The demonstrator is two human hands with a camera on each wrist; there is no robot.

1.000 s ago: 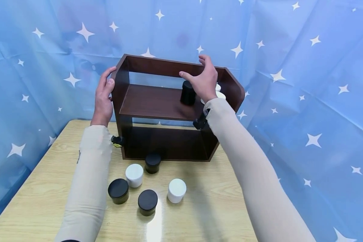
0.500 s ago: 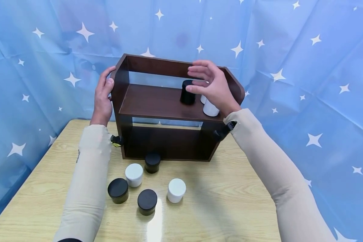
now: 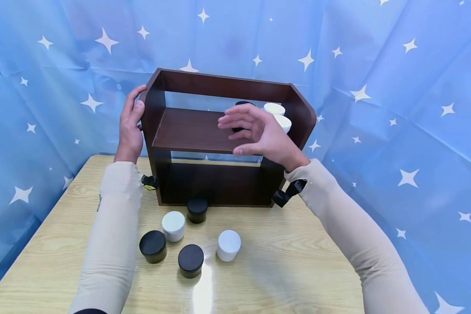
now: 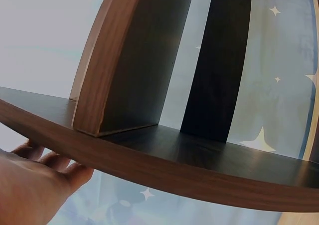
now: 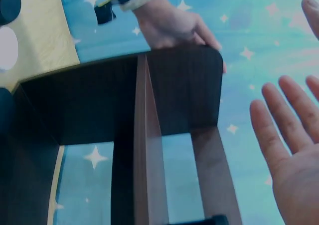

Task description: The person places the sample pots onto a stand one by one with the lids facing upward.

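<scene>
A dark brown two-tier shelf point(image 3: 192, 131) stands at the back of the table. Its left side panel meets my left hand point(image 3: 130, 126), whose fingers lie against the outer face in the left wrist view. In front of the upper tier hovers my right hand point(image 3: 264, 133), fingers spread and holding nothing. Behind it, on that tier, are a black jar point(image 3: 245, 104), mostly hidden by the hand, and two white jars point(image 3: 274, 109) near the right end.
On the wooden table point(image 3: 290, 261) before the shelf stand several jars: black ones point(image 3: 197, 210) point(image 3: 153, 246) point(image 3: 191, 260) and white ones point(image 3: 173, 226) point(image 3: 229, 245). A blue star-patterned curtain point(image 3: 377, 131) hangs behind and at the sides.
My right hand first moved right across the upper tier, then came lower and slightly back left, away from the jars there. The left hand stays at the side panel.
</scene>
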